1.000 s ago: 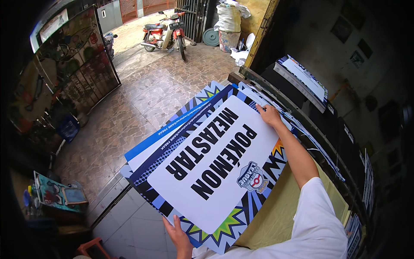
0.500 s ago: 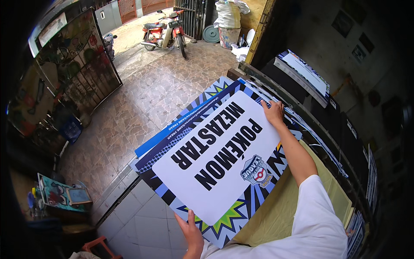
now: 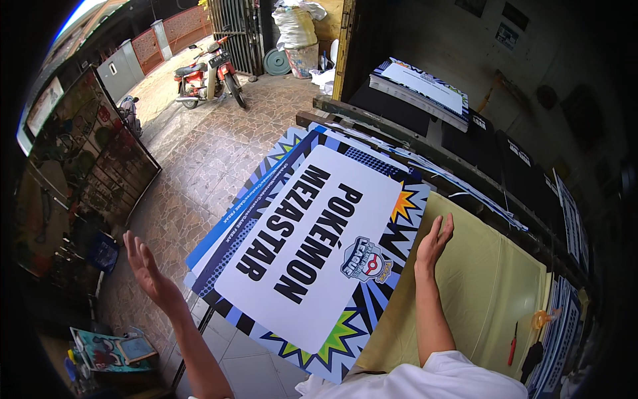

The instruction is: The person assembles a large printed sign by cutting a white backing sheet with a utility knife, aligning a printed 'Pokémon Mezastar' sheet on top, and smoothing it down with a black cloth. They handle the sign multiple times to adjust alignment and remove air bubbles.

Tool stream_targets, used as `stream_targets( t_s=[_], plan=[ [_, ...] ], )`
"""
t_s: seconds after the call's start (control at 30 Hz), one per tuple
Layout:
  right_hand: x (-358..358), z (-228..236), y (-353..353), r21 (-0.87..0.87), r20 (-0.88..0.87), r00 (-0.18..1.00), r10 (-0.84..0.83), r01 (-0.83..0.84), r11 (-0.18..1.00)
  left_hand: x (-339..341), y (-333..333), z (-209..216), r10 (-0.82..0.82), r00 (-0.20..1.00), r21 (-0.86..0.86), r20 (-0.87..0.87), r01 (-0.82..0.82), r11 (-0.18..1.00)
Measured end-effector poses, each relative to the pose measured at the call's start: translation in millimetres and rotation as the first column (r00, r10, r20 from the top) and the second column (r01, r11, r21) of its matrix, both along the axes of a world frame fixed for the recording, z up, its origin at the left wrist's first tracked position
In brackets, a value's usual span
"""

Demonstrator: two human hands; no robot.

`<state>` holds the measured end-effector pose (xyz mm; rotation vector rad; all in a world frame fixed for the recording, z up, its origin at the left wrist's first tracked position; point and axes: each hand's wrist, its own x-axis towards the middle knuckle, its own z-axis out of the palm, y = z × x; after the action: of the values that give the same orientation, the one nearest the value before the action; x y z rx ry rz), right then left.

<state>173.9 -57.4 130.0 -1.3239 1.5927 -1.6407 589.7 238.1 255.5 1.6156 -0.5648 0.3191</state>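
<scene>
sign is flanked: left hand held wide, apart; right hand held wide, just beside its right edge.

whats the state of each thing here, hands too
left hand: open, raised, empty
right hand: open, empty, near the top sign's edge
top sign: face up, overlapping others, not held
sign pile: stacked, top one face up
red-handled tool: lying on the yellow surface
motorbike: parked upright, riderless
barred gate: open
</scene>
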Motion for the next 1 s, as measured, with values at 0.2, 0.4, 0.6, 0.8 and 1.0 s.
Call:
stream_targets(
  t_s=[0.2,0.4,0.6,0.8,1.0],
  plan=[
    [-1.5,-20.3,70.4,0.398,0.311,0.943,0.117,-0.241,0.885,179.0,-173.5,-79.3,-0.325,0.822,0.695,-0.468,0.57,0.44],
    [34.7,-34.6,61.2,0.361,0.43,0.883,0.186,-0.358,0.861,148.2,-242.0,-135.3,-0.29,0.569,0.483,-0.769,0.815,0.319],
    [56.9,-31.3,55.2,0.38,0.303,0.934,0.189,-0.3,0.875,80.7,-260.6,-97.0,-0.372,0.367,0.275,-0.853,0.921,0.277],
    [38.1,-24.0,76.3,0.385,0.322,0.92,0.226,-0.345,0.856,116.7,-229.6,-83.1,-0.287,0.411,0.364,-0.865,0.909,0.205],
    [28.4,-8.5,212.7,0.401,0.33,0.904,0.273,-0.396,0.826,163.3,-105.5,-93.6,-0.136,0.255,0.24,-0.957,0.964,0.117]
  ],
)
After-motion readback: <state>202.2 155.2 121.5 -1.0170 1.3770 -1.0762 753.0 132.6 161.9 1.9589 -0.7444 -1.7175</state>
